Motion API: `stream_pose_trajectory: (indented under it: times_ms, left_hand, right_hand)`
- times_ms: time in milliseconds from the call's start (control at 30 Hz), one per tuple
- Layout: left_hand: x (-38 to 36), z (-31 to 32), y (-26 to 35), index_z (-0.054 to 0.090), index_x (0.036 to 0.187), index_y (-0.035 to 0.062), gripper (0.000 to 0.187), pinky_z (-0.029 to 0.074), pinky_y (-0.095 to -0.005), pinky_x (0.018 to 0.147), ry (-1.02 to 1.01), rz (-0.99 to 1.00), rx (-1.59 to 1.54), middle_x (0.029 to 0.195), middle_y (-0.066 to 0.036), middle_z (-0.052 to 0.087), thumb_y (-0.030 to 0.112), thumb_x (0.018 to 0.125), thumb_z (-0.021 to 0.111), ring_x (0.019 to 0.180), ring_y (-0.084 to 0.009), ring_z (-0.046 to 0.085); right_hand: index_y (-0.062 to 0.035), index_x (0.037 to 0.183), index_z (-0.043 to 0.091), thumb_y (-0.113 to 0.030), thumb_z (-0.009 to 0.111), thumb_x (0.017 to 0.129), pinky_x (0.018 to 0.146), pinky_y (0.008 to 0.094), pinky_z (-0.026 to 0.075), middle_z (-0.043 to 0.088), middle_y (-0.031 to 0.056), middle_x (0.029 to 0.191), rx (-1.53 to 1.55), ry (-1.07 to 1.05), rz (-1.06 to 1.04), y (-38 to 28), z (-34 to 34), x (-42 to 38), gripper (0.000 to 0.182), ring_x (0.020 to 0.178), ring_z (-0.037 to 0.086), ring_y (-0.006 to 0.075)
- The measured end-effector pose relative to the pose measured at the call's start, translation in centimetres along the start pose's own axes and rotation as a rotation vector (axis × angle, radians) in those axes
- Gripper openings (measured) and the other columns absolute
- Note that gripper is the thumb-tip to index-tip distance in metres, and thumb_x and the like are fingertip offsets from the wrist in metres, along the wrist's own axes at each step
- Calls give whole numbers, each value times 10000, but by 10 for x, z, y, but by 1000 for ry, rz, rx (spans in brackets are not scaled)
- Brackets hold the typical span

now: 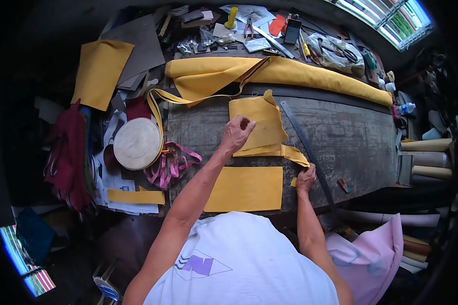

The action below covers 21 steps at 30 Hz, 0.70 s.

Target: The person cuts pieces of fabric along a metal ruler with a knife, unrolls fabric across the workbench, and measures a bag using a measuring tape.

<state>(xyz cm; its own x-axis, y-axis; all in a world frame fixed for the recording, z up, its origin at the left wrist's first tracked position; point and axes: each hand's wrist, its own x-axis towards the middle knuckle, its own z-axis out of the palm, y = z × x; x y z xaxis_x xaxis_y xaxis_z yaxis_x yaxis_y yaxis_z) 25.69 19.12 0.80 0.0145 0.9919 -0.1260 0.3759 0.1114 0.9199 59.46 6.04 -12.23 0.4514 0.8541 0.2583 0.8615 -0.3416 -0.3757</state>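
Observation:
My left hand is over a yellow fabric piece, with thumb and fingers curled into a pinch. Whatever may be between those fingertips is too small to make out. A narrow yellow fabric strip runs from the lower edge of that piece to my right hand, whose fingers are closed on its end. Between my forearms, a flat yellow fabric rectangle lies near the table's front edge. Just right of the upper piece is a long dark metal ruler, lying at a slant.
A yellow fabric roll spans the back of the worktable. On the left are a round tape roll, a pink measuring tape and maroon fabric. A small reddish-brown tool lies at right; pliers and clutter sit behind.

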Motion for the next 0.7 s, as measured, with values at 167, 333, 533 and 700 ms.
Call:
stream_pose_trajectory:
  times_ms: [167,333,533,700]
  left_hand:
    - [18,9,-83,534,1173,-38,610,507,-451,925,241,-353,412,1188,-222,619,466,864,686,1107,-378,606]
    - [12,53,-90,477,1181,-46,529,476,-491,981,93,-397,14,1184,-345,601,304,836,673,1132,-487,586]
    - [12,28,-85,472,1128,-1,316,467,-517,921,70,-210,-68,1121,-325,617,76,828,530,1107,-501,571]
    - [-12,-89,-30,517,1136,14,292,492,-512,895,48,-305,308,1087,-279,640,114,863,532,1053,-459,613]
  right_hand:
    - [-65,1087,531,-87,547,894,794,513,491,635,194,1026,-39,34,-7,0,1,-1,195,959,618,441]
    - [-59,1101,539,-81,547,909,775,509,495,643,199,1008,-44,-15,-31,2,5,-1,193,931,631,439]
    - [-55,1106,535,-80,547,914,768,520,493,646,210,1013,-46,-18,-21,-3,0,-2,194,938,631,455]
    - [-41,1111,529,-73,543,915,767,518,490,641,223,1021,-29,-29,-8,0,2,0,199,948,626,465]
